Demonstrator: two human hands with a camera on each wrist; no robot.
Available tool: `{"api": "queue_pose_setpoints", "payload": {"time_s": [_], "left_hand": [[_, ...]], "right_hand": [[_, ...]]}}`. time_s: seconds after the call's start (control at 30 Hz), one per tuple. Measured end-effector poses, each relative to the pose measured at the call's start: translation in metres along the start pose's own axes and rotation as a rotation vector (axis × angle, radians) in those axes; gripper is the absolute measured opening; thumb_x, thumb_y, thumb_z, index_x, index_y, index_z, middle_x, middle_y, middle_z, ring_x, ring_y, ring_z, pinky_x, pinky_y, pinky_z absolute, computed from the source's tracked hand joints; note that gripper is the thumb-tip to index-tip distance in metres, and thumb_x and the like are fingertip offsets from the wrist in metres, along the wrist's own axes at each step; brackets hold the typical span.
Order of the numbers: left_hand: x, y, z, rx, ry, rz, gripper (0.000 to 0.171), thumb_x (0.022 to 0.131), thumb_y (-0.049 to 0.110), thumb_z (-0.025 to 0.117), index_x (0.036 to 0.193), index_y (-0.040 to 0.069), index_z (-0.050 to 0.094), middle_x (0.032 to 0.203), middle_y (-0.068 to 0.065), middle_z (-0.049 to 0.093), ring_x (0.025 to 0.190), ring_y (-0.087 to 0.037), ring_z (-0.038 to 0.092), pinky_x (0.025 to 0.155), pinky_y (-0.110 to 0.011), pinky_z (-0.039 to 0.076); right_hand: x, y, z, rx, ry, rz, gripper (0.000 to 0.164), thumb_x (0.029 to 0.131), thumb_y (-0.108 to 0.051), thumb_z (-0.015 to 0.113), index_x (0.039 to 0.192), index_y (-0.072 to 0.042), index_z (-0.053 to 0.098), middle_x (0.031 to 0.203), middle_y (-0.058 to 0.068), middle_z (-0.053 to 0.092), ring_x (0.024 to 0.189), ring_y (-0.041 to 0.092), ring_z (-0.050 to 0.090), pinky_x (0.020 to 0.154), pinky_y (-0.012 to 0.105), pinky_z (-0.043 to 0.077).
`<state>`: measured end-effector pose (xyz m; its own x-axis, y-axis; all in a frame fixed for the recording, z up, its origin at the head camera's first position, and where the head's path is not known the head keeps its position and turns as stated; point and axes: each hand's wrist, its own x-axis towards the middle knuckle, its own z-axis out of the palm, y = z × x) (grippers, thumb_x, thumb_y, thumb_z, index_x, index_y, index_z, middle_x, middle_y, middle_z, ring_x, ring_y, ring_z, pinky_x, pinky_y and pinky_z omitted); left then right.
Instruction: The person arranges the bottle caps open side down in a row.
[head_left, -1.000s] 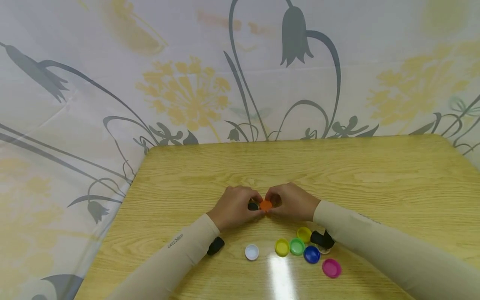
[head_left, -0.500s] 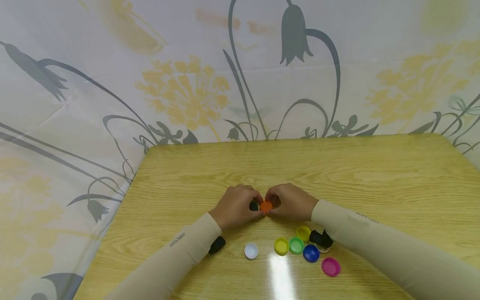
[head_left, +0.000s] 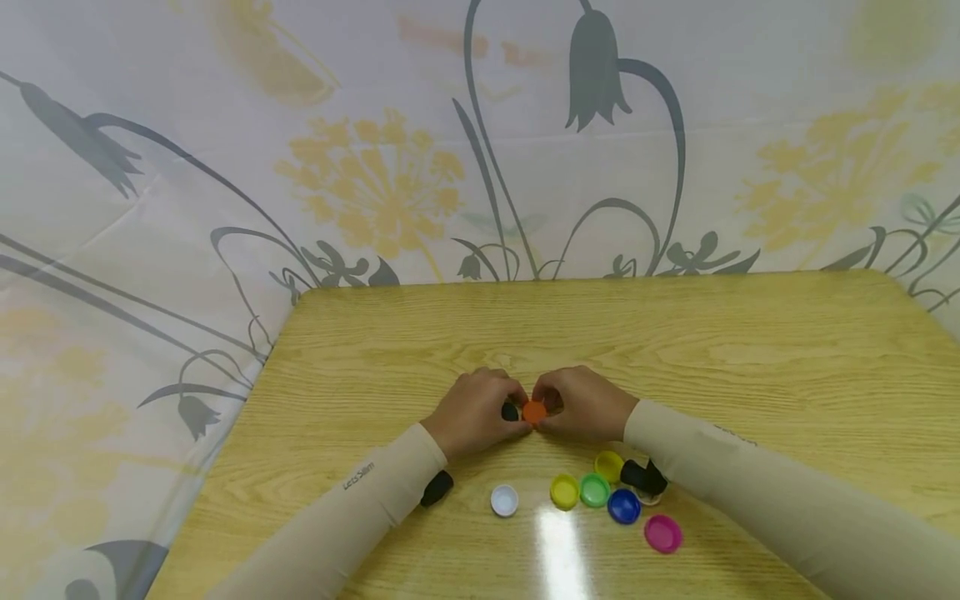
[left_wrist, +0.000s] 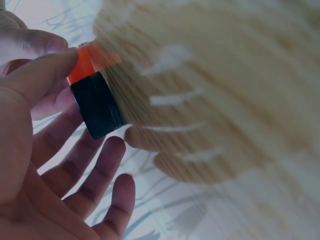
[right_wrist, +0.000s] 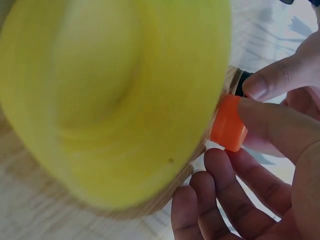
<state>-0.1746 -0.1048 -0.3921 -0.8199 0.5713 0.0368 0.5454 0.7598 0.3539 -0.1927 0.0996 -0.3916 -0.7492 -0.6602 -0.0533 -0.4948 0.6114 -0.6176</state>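
Observation:
An orange bottle cap [head_left: 534, 412] sits between my two hands on the table. Right against it on the left lies a black ridged cap [left_wrist: 97, 106], inside the curve of my left thumb and index finger. My left hand [head_left: 478, 412] has these two fingertips pinched at the orange cap's left side; its other fingers spread beyond the black cap in the left wrist view. My right hand [head_left: 587, 406] pinches the orange cap [right_wrist: 229, 124] from the other side with thumb and index finger, the remaining fingers loosely bent below it.
Nearer the body lie a white cap [head_left: 505, 501], two yellow caps [head_left: 565, 492], a green cap [head_left: 595, 490], a blue cap [head_left: 624, 507] and a pink cap [head_left: 663, 534]. Black wrist cameras [head_left: 643, 477] hang under the sleeves, one partly covering a pale cap [head_left: 651, 499]. A patterned curtain [head_left: 420, 150] borders the wooden table [head_left: 675, 333].
The hands hold almost the same position around the orange and black caps. The head view shifts very slightly; the other caps stay put.

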Motion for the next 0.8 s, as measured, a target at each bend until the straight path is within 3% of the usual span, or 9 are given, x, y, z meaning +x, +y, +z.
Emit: {"api": "queue_pose_setpoints", "payload": {"time_s": [0.23, 0.37, 0.53, 0.8], "left_hand": [[-0.005, -0.002, -0.005, -0.009, 0.004, -0.002, 0.035, 0.089, 0.04, 0.075, 0.114, 0.015, 0.073, 0.113, 0.001, 0.073, 0.107, -0.017, 0.067, 0.096, -0.04, 0.053], [-0.018, 0.001, -0.011, -0.046, 0.08, -0.022, 0.028, 0.092, 0.036, 0.072, 0.111, 0.015, 0.074, 0.112, 0.001, 0.073, 0.106, -0.018, 0.067, 0.094, -0.04, 0.054], [-0.041, 0.007, -0.018, -0.14, 0.144, -0.004, 0.016, 0.095, 0.031, 0.07, 0.104, 0.019, 0.074, 0.103, 0.007, 0.073, 0.094, -0.013, 0.066, 0.084, -0.031, 0.054], [-0.07, 0.008, -0.019, -0.217, 0.041, 0.028, 0.017, 0.097, 0.032, 0.067, 0.105, 0.019, 0.073, 0.096, 0.011, 0.071, 0.084, -0.003, 0.062, 0.077, -0.024, 0.054]], "right_hand": [[-0.009, -0.007, -0.009, -0.035, -0.003, 0.048, 0.039, 0.087, -0.019, 0.078, 0.12, -0.003, 0.065, 0.095, 0.003, 0.071, 0.085, 0.012, 0.065, 0.08, 0.031, 0.056], [-0.021, -0.017, -0.01, -0.052, 0.062, 0.034, 0.029, 0.09, -0.02, 0.075, 0.115, -0.007, 0.069, 0.106, 0.005, 0.072, 0.097, 0.018, 0.067, 0.086, 0.038, 0.057], [-0.043, -0.033, -0.005, 0.036, 0.138, -0.02, 0.02, 0.093, -0.018, 0.071, 0.112, -0.011, 0.072, 0.109, 0.0, 0.072, 0.1, 0.018, 0.067, 0.087, 0.041, 0.056], [-0.064, -0.053, 0.016, 0.109, 0.222, -0.144, 0.016, 0.094, -0.019, 0.071, 0.108, -0.013, 0.071, 0.104, -0.002, 0.072, 0.094, 0.014, 0.065, 0.084, 0.036, 0.056]]}}
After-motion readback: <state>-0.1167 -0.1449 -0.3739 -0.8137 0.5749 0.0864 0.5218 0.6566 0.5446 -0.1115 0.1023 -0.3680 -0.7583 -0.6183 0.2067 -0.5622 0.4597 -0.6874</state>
